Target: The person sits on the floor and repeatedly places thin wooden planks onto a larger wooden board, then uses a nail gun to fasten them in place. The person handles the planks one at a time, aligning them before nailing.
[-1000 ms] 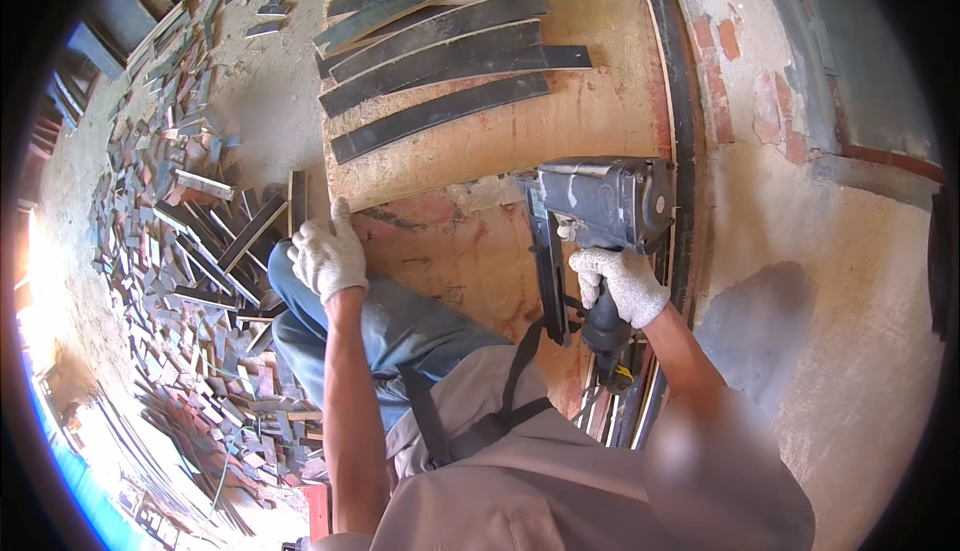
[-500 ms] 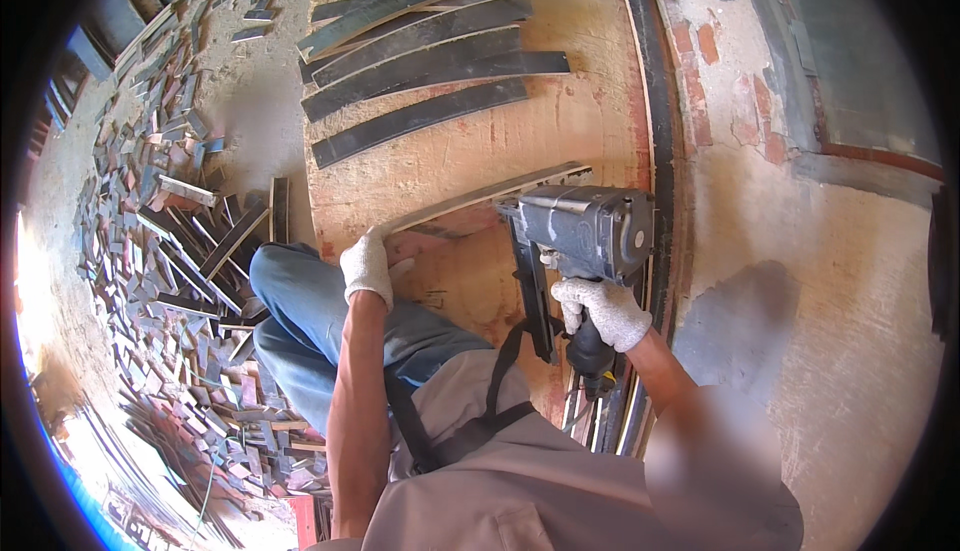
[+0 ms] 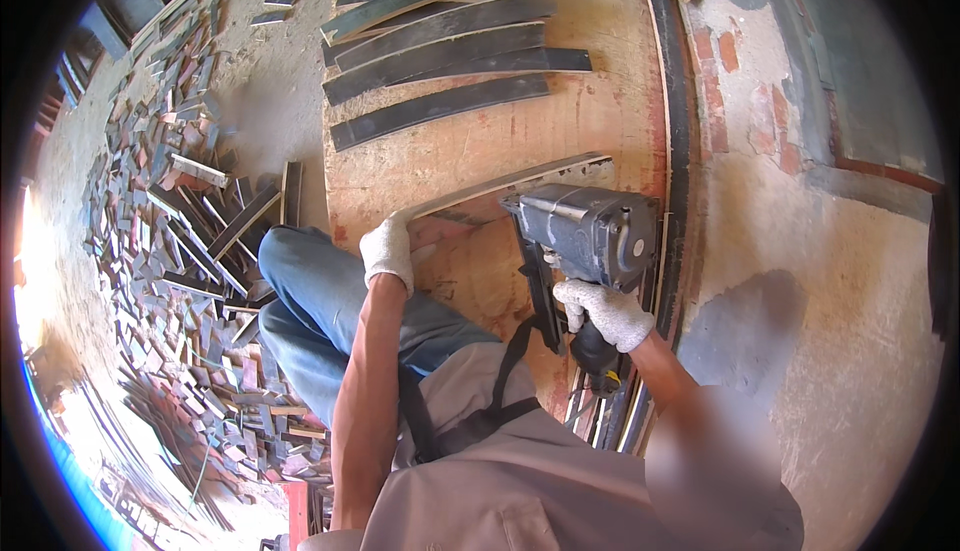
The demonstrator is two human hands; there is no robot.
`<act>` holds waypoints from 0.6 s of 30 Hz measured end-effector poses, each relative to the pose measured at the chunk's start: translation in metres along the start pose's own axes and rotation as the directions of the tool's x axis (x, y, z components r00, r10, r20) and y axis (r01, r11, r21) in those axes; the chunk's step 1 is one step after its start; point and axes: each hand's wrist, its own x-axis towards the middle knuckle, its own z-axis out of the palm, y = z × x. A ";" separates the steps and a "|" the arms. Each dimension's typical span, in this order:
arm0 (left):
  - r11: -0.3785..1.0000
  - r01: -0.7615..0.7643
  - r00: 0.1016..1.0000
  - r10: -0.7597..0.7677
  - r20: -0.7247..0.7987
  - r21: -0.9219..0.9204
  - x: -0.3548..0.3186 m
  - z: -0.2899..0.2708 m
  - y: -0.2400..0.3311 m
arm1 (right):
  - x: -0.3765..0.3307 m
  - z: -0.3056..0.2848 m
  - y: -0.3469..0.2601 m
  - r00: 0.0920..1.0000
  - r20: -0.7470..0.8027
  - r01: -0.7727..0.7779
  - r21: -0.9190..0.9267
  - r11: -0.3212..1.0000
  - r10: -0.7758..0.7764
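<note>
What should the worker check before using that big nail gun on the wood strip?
1. Right hand wraps the nail gun handle: ok.
2. Left hand holds down the near end of the wood strip: ok.
3. Left hand sits apart from the gun's nose: ok, a clear gap shows.
4. Both hands gloved: ok.
5. Gun's nose set square on the strip: cannot tell, the gun body hides it.
6. Strip lies flat on the plywood board: ok, as far as visible.

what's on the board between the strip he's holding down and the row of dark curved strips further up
In the head view, nothing: between the pale wooden strip under the left hand and the dark curved strips, only bare plywood board shows.
</note>
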 end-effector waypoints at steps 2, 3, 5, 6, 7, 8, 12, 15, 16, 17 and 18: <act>0.998 0.021 1.000 -0.021 0.004 -0.055 -0.004 0.011 -0.004 | 0.001 0.003 0.002 1.000 0.025 -0.015 -0.057 0.998 0.016; 0.990 -0.058 0.998 0.060 -0.017 0.132 0.009 0.007 -0.012 | 0.000 0.010 -0.007 0.999 0.033 -0.023 -0.082 0.996 0.026; 0.977 -0.107 0.994 0.101 0.040 0.185 0.021 0.004 -0.027 | 0.006 0.013 -0.003 0.995 0.080 -0.050 -0.092 0.995 0.057; 0.969 -0.131 0.990 0.117 0.076 0.212 0.021 0.006 -0.029 | 0.008 0.012 0.003 0.996 0.072 -0.052 -0.073 0.996 0.057; 0.947 -0.180 0.983 0.164 0.083 0.267 0.026 0.005 -0.033 | 0.009 0.012 0.007 0.996 0.063 -0.054 -0.054 0.997 0.057; 0.921 -0.229 0.974 0.215 0.077 0.316 0.037 -0.001 -0.042 | 0.011 0.013 0.007 0.996 0.070 -0.051 -0.043 0.998 0.054; 0.923 -0.211 0.977 0.213 0.028 0.322 0.037 0.001 -0.046 | 0.001 0.016 -0.005 0.999 0.039 -0.013 -0.053 0.998 0.015; 0.836 -0.330 0.941 0.326 0.087 0.438 0.029 0.003 -0.045 | 0.004 0.014 0.005 0.998 0.061 0.023 -0.163 0.986 -0.013; 0.869 -0.298 0.953 0.295 0.071 0.394 0.026 0.002 -0.045 | 0.007 0.016 0.010 0.997 0.072 0.048 -0.184 0.982 -0.035; 0.898 -0.266 0.963 0.264 0.056 0.349 0.021 0.003 -0.041 | 0.009 0.018 0.014 0.995 0.080 0.069 -0.202 0.977 -0.054; 0.980 -0.107 0.994 0.107 0.008 0.168 -0.003 0.020 -0.017 | 0.010 0.018 0.016 0.995 0.084 0.076 -0.203 0.976 -0.060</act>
